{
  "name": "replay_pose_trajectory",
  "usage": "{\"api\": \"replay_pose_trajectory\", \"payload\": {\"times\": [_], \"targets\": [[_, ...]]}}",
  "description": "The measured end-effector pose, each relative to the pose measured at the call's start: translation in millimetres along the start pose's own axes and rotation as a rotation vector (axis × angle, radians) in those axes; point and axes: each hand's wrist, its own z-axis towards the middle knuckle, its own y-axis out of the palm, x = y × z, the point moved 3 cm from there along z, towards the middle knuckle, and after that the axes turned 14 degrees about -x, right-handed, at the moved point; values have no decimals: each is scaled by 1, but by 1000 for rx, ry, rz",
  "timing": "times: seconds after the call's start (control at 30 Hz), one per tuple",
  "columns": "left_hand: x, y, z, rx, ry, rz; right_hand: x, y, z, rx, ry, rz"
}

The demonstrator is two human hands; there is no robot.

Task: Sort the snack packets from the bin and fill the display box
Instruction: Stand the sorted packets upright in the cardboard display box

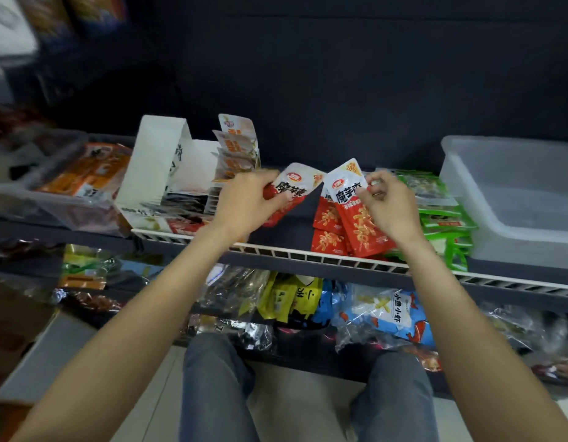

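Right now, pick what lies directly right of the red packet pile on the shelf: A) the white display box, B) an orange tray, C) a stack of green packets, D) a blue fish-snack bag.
C: the stack of green packets sits against the right side of the red packet pile, while the white display box stands to the left.

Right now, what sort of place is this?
Most likely a small shop's snack aisle: a shelf with a white wire rail, stacked red snack packets, a white display box being filled, and bagged snacks on the shelf below.
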Motion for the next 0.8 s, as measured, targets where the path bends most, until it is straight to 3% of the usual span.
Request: {"api": "replay_pose_trajectory", "payload": {"times": [0.13, 0.23, 0.37, 0.47, 0.63, 0.8], "targets": [[-14, -70, -30, 61, 170, -221, -47, 8, -5, -92, -99, 198], [-46, -108, -42, 182, 122, -305, -81, 24, -10, -170, -137, 339], [-110, -122, -42, 264, 12, -385, -101, 47, -9, -160, -87, 738], [-144, -111, -35, 174, -53, -320, -110, 56, -3, -83, -44, 976], [-174, -86, -30, 41, -147, -271, -125, 65, 5, 2, -85, 1088], [-180, -65, -33, -333, -82, 141, -144, 72, 17, -9, -148, 1116]]}}
